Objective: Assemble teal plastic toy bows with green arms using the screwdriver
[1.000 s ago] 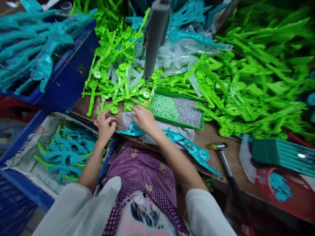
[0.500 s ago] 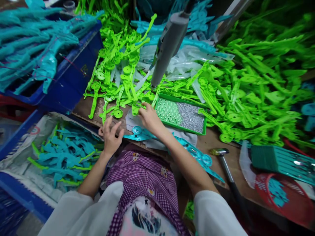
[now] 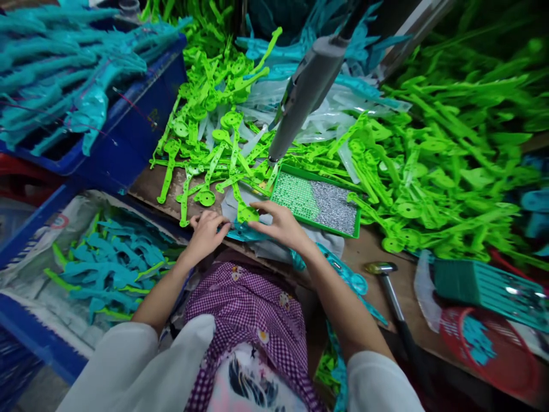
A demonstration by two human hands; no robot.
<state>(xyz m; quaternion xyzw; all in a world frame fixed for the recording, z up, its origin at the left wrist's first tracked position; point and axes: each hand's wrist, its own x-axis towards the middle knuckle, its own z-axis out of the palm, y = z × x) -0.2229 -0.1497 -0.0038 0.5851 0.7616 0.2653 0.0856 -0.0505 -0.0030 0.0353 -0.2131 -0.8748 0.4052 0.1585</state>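
My left hand [image 3: 208, 232] is curled at the left end of a translucent teal plastic part [image 3: 245, 232] at the bench's near edge, thumb and fingers closed on it. My right hand [image 3: 281, 224] pinches the wide round end of a bright green plastic arm-shaped part [image 3: 246, 212] between thumb and fingers, just above the teal part. Beneath them lies a grey cloth [image 3: 274, 250]. A second teal part [image 3: 354, 281] lies by my right forearm. Behind my right hand is a green tray [image 3: 316, 224] with small metal pieces, some seated in a perforated plate.
A grey powered driver [image 3: 306, 94] hangs above the tray. Green parts [image 3: 412, 166] are heaped behind and right. A hammer [image 3: 392, 297] and red basket [image 3: 514, 355] are at right. Blue crates [image 3: 141, 109] with teal parts stand at left, one lower [image 3: 30, 229].
My right hand has drawn the green part toward me, over the teal part. My left hand has moved right, its spread fingers closing at the teal part's end.
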